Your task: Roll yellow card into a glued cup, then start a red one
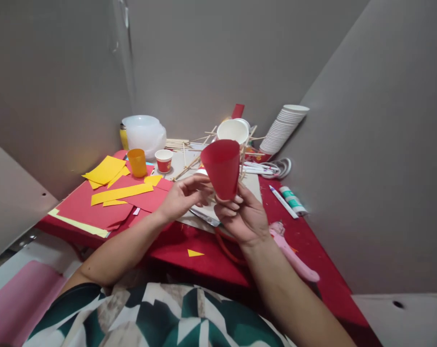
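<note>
A red paper cone (pixel 221 168), its wide mouth upward and its narrow end down, is held in my right hand (pixel 245 217). The fingers and thumb of that hand close around its lower part. Just left of the cone is my left hand (pixel 185 195), fingers loosely bent and apart from the thumb, with nothing seen in it. Behind the cone stands a structure of thin wooden sticks (pixel 191 166) with a white paper cup (pixel 232 130) on it, partly hidden by the cone. Below my hands lie scissors (pixel 205 218), partly covered.
On the left are red paper sheets (pixel 84 207), yellow paper pieces (pixel 106 169), an orange cup (pixel 137 162), a small red-and-white cup (pixel 164 161) and a plastic tub (pixel 142 132). At right are stacked paper cups (pixel 285 127), a marker (pixel 283 201) and a pink glue gun (pixel 294 258). Grey walls surround the table.
</note>
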Demonstrator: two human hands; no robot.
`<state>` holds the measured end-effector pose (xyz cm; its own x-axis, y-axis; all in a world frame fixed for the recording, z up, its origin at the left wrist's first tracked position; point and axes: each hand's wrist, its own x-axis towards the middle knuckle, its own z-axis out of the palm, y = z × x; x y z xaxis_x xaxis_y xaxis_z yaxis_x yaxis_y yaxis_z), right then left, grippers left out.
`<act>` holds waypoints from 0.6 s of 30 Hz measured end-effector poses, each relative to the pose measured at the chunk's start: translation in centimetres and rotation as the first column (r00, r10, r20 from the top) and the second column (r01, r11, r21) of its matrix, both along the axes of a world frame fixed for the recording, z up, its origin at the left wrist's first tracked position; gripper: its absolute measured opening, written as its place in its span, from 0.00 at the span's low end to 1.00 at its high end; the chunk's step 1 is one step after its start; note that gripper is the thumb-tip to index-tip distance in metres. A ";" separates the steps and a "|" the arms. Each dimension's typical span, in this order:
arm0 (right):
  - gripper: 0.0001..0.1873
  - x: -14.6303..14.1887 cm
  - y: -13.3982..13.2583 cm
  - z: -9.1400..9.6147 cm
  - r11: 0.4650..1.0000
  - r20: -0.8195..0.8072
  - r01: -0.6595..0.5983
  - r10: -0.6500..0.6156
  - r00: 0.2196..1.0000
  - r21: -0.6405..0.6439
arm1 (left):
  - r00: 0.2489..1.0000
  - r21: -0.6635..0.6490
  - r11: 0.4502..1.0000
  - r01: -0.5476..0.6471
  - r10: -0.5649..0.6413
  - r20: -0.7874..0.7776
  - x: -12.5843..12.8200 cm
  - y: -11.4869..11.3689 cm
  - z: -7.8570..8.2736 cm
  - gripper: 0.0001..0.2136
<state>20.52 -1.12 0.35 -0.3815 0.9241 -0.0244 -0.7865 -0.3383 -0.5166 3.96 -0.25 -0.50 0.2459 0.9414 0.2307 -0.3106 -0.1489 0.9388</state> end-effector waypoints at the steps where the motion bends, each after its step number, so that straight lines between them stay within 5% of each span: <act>1: 0.23 -0.1 -0.1 0.0 1.000 -0.001 0.005 -0.005 1.000 0.002 | 1.000 0.007 1.000 -0.026 0.026 -0.009 0.0 0.0 0.1 0.15; 5: 0.23 -0.3 -0.9 0.3 0.999 0.020 0.018 -0.017 1.000 -0.038 | 0.993 0.049 0.992 -0.113 0.114 -0.031 0.1 -0.1 -0.1 0.15; 11: 0.24 -0.1 -1.5 0.1 0.994 0.055 0.039 -0.034 0.998 -0.100 | 0.978 0.174 0.973 -0.151 0.173 -0.113 0.3 0.4 -2.4 0.21; 18: 0.25 0.1 -1.3 0.0 0.999 0.032 0.039 -0.038 0.999 -0.035 | 0.819 0.548 0.808 -0.217 0.456 -0.348 0.7 0.1 -3.9 0.16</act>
<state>20.58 -2.46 0.33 -0.3443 0.9364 -0.0686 -0.7829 -0.3267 -0.5294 4.66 -0.19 -4.42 0.1196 0.7862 0.6062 0.2767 -0.6128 0.7402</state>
